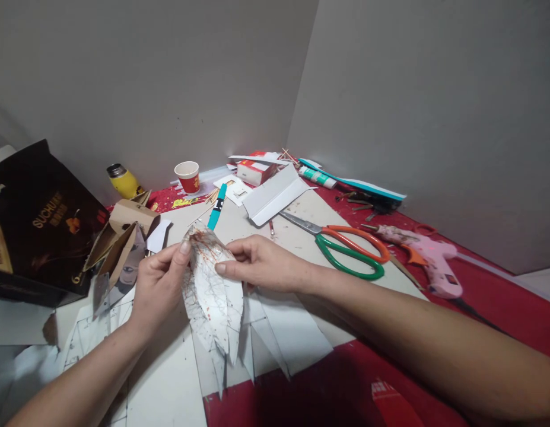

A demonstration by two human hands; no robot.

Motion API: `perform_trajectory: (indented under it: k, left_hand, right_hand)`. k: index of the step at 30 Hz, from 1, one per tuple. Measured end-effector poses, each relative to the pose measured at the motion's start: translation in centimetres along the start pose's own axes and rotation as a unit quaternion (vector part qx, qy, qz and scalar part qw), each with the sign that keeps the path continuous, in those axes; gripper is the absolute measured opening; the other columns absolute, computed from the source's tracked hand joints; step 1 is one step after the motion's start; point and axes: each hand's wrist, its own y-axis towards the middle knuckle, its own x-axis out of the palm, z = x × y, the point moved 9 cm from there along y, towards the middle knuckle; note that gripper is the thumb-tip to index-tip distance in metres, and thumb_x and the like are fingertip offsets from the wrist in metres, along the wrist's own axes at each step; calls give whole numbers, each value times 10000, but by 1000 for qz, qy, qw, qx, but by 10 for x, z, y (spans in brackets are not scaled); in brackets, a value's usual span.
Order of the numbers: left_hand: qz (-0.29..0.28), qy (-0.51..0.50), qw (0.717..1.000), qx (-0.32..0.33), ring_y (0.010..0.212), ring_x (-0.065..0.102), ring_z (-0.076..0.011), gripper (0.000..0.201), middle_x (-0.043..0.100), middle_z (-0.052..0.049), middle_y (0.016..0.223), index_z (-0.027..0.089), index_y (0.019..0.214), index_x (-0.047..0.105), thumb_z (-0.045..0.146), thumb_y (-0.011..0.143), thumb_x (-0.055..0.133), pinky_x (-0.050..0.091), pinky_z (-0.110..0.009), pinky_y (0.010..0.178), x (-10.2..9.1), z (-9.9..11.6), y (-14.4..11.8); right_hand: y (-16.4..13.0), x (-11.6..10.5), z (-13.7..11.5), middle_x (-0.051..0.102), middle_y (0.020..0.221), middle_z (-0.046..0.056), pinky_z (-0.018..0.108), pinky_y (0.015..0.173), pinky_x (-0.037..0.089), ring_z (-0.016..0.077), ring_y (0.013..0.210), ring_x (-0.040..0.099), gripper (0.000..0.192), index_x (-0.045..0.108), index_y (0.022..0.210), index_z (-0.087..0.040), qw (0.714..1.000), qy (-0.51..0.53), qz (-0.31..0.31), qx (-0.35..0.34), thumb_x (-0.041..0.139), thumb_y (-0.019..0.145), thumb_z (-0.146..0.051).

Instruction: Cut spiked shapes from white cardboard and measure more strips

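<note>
Head view: a stiff, leaf-shaped white card cutout (pixel 212 284), scribbled with thin red and dark lines and tapering downward, hangs above the bench (pixel 301 332), pinched at its upper edges between the left hand (pixel 159 284) and right hand (pixel 261 264) fingers.

Both hands (pixel 161 284) (pixel 257 261) pinch inward, forearms converging.

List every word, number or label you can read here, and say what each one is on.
"SUCHU..." in gold, its end unclear: dark box.
"6" in gold: same box, lower edge.
Tan label on that box: too blurred.
Red paper cup: print too small.
Red-and-white small box: unreadable.
Teal strip: black mark, unreadable.
</note>
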Motion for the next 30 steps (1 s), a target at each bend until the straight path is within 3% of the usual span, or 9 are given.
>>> perform_trajectory:
  k: [4,11,16,20,22,26,30]
  left_hand:
    - [19,26,999,39,586,426,-134,372,532,29,591,196,603,627,459,865,593,364,-228,550,-4,7,-1]
    - [21,11,999,33,622,473,-143,340,569,24,615,203,653,677,460,863,604,407,-229,596,-4,4,-1]
    - [11,-8,1000,25,655,539,-146,261,663,18,690,216,813,769,440,846,640,433,-217,589,-1,6,0]
    - [-5,-67,998,7,788,632,-183,259,738,-15,856,218,986,764,390,800,711,485,-240,695,3,2,2]
    - [-2,-83,997,-6,786,644,-182,258,745,-15,856,216,976,759,378,777,738,492,-242,699,3,-1,4]
    - [24,-64,998,-8,687,629,-139,196,741,15,789,206,896,759,362,778,742,481,-215,626,-8,0,9]
    - [98,-91,991,14,693,653,-139,203,757,32,802,217,953,756,332,787,742,503,-235,642,-36,13,17]
  right_hand:
    - [-2,5,1,426,592,-60,202,462,325,82,525,398,167,526,703,-168,1000,20,-15,13,598,810,-275]
    - [-1,2,-1,443,593,-57,203,474,329,78,526,419,174,514,664,-170,1000,4,2,11,577,810,-241]
    - [-1,-1,0,412,574,-62,207,449,312,82,507,414,205,512,662,-171,1000,-12,9,7,577,828,-273]
    - [0,0,-1,405,571,-68,197,449,342,75,503,416,219,499,655,-172,1000,8,6,3,572,840,-263]
    - [0,1,-1,422,571,-69,192,452,372,69,494,431,229,496,653,-171,1000,21,3,4,577,847,-263]
    - [0,-1,-2,513,554,-50,183,446,412,64,460,496,316,516,645,-165,999,36,8,-3,573,876,-373]
    - [-1,-14,-3,632,626,7,190,426,435,86,471,576,418,609,764,-146,996,59,62,3,553,859,-549]
